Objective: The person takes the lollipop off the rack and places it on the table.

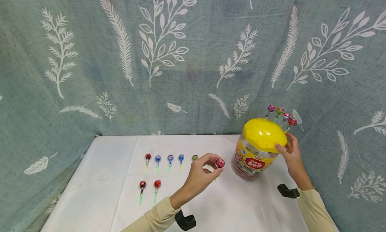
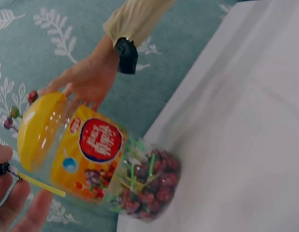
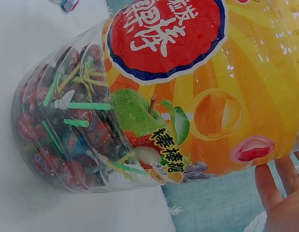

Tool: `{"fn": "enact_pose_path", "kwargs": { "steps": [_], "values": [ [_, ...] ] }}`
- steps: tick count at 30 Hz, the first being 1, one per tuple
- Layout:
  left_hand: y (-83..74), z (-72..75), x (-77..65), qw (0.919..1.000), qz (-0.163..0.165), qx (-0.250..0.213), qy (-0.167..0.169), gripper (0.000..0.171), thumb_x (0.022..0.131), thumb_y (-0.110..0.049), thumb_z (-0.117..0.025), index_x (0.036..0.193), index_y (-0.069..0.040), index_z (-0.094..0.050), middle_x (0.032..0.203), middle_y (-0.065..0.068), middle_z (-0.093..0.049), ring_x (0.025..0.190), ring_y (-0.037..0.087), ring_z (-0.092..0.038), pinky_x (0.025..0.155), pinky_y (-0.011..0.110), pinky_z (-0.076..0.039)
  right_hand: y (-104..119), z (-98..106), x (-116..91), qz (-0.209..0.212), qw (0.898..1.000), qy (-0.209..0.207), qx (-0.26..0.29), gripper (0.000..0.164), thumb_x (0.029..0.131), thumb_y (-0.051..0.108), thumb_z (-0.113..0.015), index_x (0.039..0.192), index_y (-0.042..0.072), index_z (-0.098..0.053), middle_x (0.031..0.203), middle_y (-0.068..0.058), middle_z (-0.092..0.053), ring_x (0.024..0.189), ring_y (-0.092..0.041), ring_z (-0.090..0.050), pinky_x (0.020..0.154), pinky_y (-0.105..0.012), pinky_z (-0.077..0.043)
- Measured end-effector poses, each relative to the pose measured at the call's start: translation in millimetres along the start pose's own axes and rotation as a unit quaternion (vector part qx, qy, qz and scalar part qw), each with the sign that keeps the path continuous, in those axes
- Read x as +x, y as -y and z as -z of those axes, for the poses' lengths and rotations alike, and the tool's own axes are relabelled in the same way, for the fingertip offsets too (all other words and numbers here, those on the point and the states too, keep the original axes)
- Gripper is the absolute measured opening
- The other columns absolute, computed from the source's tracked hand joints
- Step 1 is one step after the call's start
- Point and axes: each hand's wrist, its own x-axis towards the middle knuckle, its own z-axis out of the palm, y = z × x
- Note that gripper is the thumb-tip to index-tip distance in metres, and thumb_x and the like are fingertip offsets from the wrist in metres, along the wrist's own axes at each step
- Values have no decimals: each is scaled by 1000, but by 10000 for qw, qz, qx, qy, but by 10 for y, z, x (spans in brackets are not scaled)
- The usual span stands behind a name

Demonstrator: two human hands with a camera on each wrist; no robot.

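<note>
the lollipop (image 1: 220,163) is just left of the big jar (image 1: 252,164), pinched in the fingers of the left hand (image 1: 199,173). it should be light and hard, its wrapper slick; the thin stick (image 2: 47,187) likely suits a pinch. the right hand (image 1: 294,155), arm stretched forward, grips the jar by its yellow lid (image 1: 263,133).
</note>
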Motion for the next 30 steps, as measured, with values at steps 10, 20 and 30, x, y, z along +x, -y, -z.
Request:
{"fn": "enact_pose_path", "kwargs": {
  "steps": [10, 20, 30],
  "values": [
    [169, 225, -186, 9984, 273, 328, -367, 26, 79, 3, -73, 102, -3, -65, 87, 11, -64, 76, 26, -62, 53, 27, -53, -15, 3, -8, -17, 10000, -25, 4, 72, 97, 21, -52, 151, 15, -4, 153, -16, -21, 132, -17, -30, 110, -59, -12],
    [385, 398, -342, 9937, 662, 612, -668, 26, 78, 1, -74, 101, -6, -66, 86, 8, -65, 76, 25, -62, 53, 25, -51, -29, 3, -11, -25, 10000, 25, -50, 72, 98, 21, -52, 150, 14, -4, 152, -15, -22, 129, -12, -32, 111, -56, -14],
    [763, 578, -493, 9856, 916, 839, -1145, 28, 73, 2, -78, 97, -11, -69, 78, 5, -65, 72, 20, -62, 51, 21, -49, -20, -4, -11, 78, 9999, 25, -107, 70, 98, 20, -52, 150, 17, -6, 153, -15, -23, 126, -9, -34, 112, -52, -16]
  ]
}}
